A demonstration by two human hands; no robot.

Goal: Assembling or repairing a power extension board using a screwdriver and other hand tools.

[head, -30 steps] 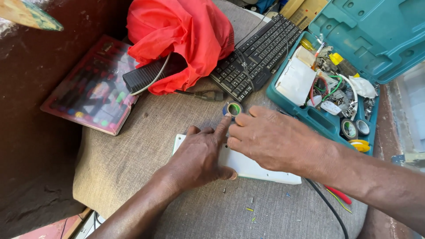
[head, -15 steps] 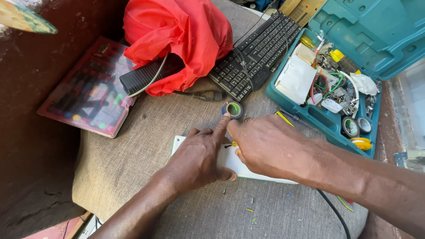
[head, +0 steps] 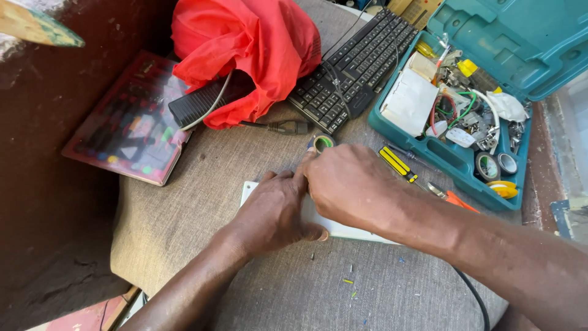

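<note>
hands | my left hand (head: 275, 211) and right hand (head: 349, 184) have crept closer together over the white plastic plate (head: 346, 230), pressing it flat on the burlap-covered table (head: 184, 214) | grip: fingers curled down, pinch hidden, cannot tell | green tape roll (head: 321, 143) untouched just beyond

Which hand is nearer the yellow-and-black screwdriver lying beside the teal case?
Right. The right hand lies just left of the yellow-and-black screwdriver, almost touching its handle. The left hand rests on the white board, farther left, behind the right hand.
</note>
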